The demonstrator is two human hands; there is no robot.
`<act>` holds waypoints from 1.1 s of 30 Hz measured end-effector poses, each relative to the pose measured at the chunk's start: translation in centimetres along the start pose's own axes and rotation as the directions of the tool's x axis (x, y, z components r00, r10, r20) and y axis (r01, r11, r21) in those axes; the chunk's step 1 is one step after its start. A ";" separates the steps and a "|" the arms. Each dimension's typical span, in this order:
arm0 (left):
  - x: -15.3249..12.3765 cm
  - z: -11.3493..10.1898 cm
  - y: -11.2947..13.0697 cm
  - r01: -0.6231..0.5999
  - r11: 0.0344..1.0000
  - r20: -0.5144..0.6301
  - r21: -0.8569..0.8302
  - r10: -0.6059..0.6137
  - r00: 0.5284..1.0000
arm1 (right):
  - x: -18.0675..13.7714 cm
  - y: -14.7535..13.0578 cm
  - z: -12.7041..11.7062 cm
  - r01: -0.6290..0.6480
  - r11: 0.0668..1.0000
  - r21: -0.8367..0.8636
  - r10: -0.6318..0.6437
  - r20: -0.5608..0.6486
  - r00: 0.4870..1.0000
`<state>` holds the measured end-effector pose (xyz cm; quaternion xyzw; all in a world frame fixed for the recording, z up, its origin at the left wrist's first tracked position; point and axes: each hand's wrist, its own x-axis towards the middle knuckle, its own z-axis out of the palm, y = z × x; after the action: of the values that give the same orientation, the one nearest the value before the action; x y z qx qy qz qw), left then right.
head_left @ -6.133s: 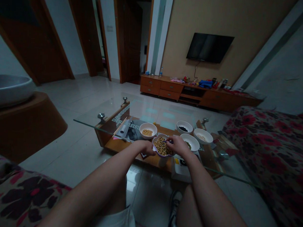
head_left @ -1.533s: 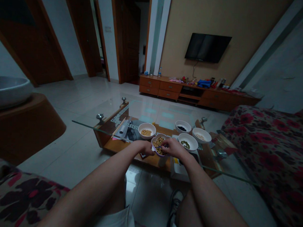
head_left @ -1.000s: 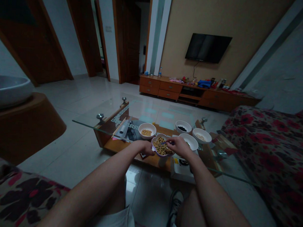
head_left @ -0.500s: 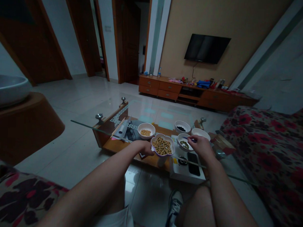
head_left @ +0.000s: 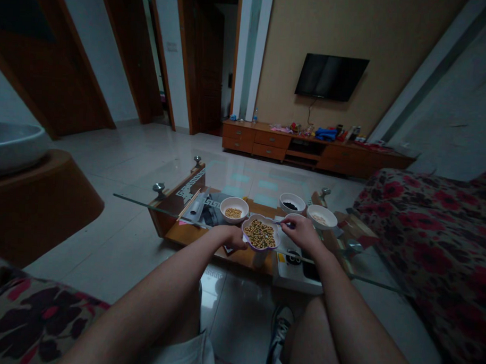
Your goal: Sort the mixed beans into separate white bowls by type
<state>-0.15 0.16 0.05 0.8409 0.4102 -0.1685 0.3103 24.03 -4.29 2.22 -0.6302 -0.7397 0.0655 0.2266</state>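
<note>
My left hand (head_left: 237,238) grips the rim of a flower-shaped bowl (head_left: 244,241) with a purple edge. Mixed yellow and green beans (head_left: 260,233) fill it. My right hand (head_left: 299,230) is closed on a thin dark-blue tool (head_left: 279,223), whose tip reaches over this bowl's right rim; its exact kind is too small to make out. Beneath the right hand, a white bowl (head_left: 294,216) is mostly covered. Left of the flower-shaped bowl stands a white bowl with yellow beans (head_left: 234,213). Behind are a bowl of black beans (head_left: 291,206) and, to the right, a bowl of pale beans (head_left: 319,219).
The bowls stand on a glass-topped coffee table (head_left: 147,199). Under the glass are papers (head_left: 210,210), a white box (head_left: 291,282) and a dark phone, partly hidden by my right arm. A floral-covered sofa (head_left: 405,209) is at the right; a TV cabinet (head_left: 268,143) is beyond.
My right hand has moved left with the thin tool, from the bowl of green beans to the flower-shaped bowl's rim. My left hand and its bowl have stayed in place.
</note>
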 end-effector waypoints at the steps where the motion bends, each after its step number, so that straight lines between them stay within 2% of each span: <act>1: 0.0 0.0 0.0 -0.006 1.000 -0.001 -0.001 0.006 1.000 | 0.1 -0.3 0.3 0.008 1.000 -0.005 -0.007 0.023 1.000; 6: 0.0 -0.1 0.1 -0.032 0.999 0.000 0.005 0.032 0.999 | 0.6 -1.1 1.7 0.013 1.000 -0.025 -0.009 0.155 0.988; 12: -0.2 -0.1 0.2 -0.058 0.998 0.007 0.009 0.058 0.998 | 0.8 -1.4 2.8 -0.019 0.996 -0.084 0.039 0.247 0.968; 23: 0.1 0.1 -0.1 -0.058 0.998 0.000 0.013 0.058 0.998 | 0.4 -3.0 2.5 -0.047 0.953 -0.298 0.133 0.274 0.952; 33: 0.4 0.2 -0.2 -0.030 1.000 -0.009 0.005 0.030 1.000 | 0.6 -3.5 2.8 -0.021 0.944 -0.330 0.121 0.285 0.951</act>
<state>-0.07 0.34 -0.39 0.8483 0.3987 -0.1611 0.3091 19.60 -3.89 1.23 -0.6679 -0.7428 0.0470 0.0025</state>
